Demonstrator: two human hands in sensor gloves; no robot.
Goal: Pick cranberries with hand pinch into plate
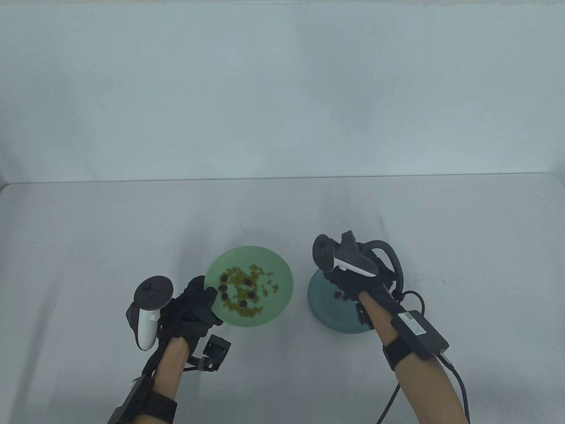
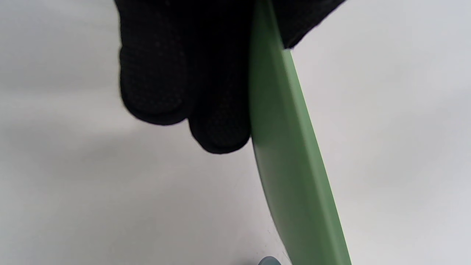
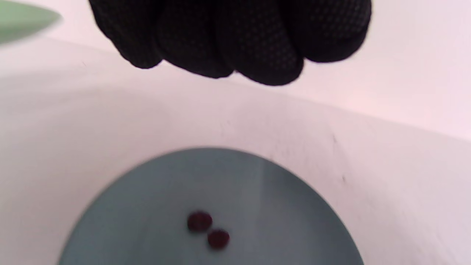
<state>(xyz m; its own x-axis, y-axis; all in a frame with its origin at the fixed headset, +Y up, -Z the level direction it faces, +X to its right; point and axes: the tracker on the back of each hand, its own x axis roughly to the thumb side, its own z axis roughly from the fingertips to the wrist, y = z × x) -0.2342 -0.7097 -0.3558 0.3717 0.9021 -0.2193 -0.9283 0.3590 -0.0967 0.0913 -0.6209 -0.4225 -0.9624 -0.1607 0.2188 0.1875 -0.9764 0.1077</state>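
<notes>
Left hand point(image 1: 194, 304) grips the green plate point(image 1: 282, 282) by its near-left rim, probably to steady it and tilt the mixed pile toward the picker; the remaining cranberries point(image 1: 240, 291) sit among yellow-green bits. Right hand point(image 1: 353, 278) hovers over the blue plate point(image 1: 324, 309), fingers point(image 3: 257, 44) bunched together, can't tell if they hold anything. Two berries point(image 3: 208, 230) lie touching there; roundish, no clear long axis or heading.
</notes>
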